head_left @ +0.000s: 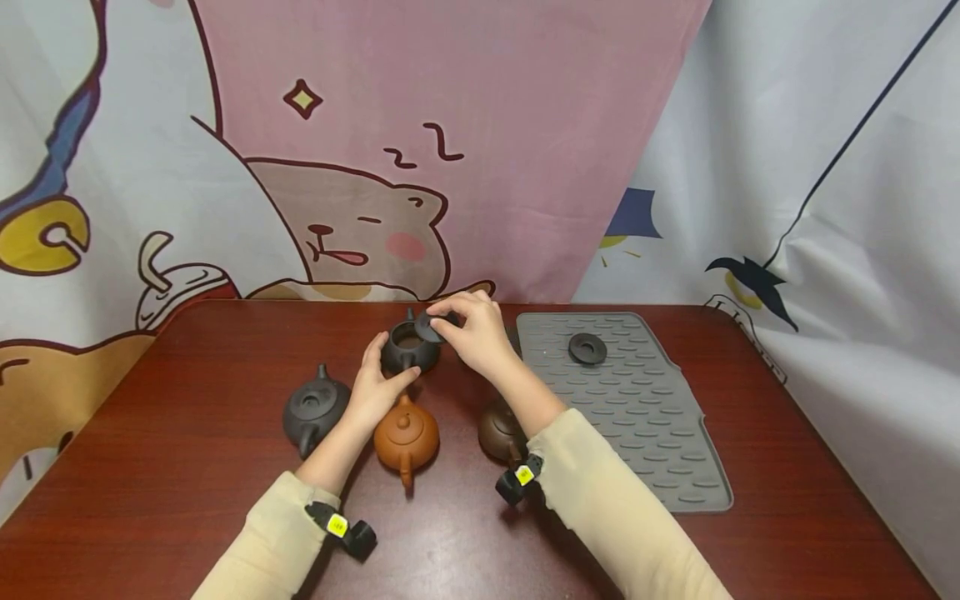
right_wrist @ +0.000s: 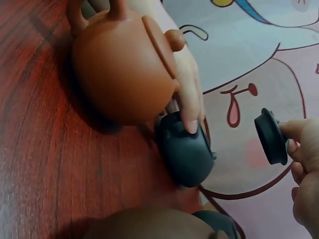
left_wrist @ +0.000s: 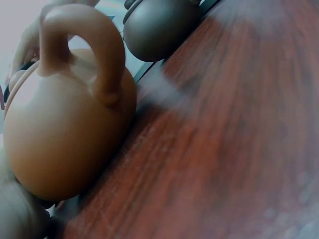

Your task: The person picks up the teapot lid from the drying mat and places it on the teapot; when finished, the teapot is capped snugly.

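In the head view my left hand (head_left: 375,387) holds a small black teapot (head_left: 410,354) by its side, the thumb near its handle. The teapot has no lid on, and its round mouth shows. My right hand (head_left: 480,333) pinches a black lid (head_left: 429,327) by its top, at the right of the mouth. The right wrist view shows this lid (right_wrist: 270,137) tilted on edge and apart from the black teapot (right_wrist: 184,154), with a left-hand digit on the pot. An orange clay teapot (head_left: 406,435), lid on, stands just in front of the left hand.
A larger dark grey teapot (head_left: 316,408) stands left of my left forearm. A brown teapot (head_left: 498,431) is partly hidden by my right forearm. At the right lies a grey ridged mat (head_left: 652,467) with another black lid (head_left: 588,348). A printed curtain (head_left: 525,167) hangs behind the table.
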Available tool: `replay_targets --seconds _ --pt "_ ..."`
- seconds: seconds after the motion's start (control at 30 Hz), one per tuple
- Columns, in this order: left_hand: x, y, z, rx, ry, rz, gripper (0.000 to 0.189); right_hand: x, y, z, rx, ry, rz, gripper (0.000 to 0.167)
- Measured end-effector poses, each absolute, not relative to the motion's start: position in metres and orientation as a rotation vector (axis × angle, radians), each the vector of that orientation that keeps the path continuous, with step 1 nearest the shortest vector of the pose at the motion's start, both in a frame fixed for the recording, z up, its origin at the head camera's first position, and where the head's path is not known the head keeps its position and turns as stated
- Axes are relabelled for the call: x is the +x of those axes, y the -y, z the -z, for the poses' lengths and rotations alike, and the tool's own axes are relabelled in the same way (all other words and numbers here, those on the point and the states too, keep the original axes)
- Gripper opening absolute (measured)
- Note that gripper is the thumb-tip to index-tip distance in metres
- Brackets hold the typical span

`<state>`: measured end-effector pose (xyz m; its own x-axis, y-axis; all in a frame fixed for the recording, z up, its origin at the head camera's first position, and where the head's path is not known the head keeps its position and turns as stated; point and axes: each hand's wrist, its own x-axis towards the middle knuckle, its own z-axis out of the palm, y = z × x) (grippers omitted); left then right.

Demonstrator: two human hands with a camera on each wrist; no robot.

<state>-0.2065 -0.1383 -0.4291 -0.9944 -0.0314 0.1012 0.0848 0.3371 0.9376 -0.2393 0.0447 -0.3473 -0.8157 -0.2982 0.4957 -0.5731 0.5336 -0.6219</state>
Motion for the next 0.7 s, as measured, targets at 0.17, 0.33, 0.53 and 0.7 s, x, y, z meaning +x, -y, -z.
replay_targets --seconds 0.17,0.33,0.53,0.7 --pt "-0.206 0.139 0.428 -0.045 2.487 1.757 0.084 -0.247 -0.034 0.356 0.688 2.471 -1.169 0.014" --pt "-0.206 0.139 0.428 -0.045 2.496 1.752 0.084 -0.252 -0.022 0.366 0.662 2.522 -1.163 0.015" --pt "-0.206 0.141 0.428 -0.034 2.515 1.759 0.085 -0.256 -0.01 0.372 0.624 2.571 -1.164 0.016" --pt "-0.206 0.139 0.43 -0.052 2.506 1.753 0.086 -0.262 -0.003 0.375 0.6 2.578 -1.137 0.015"
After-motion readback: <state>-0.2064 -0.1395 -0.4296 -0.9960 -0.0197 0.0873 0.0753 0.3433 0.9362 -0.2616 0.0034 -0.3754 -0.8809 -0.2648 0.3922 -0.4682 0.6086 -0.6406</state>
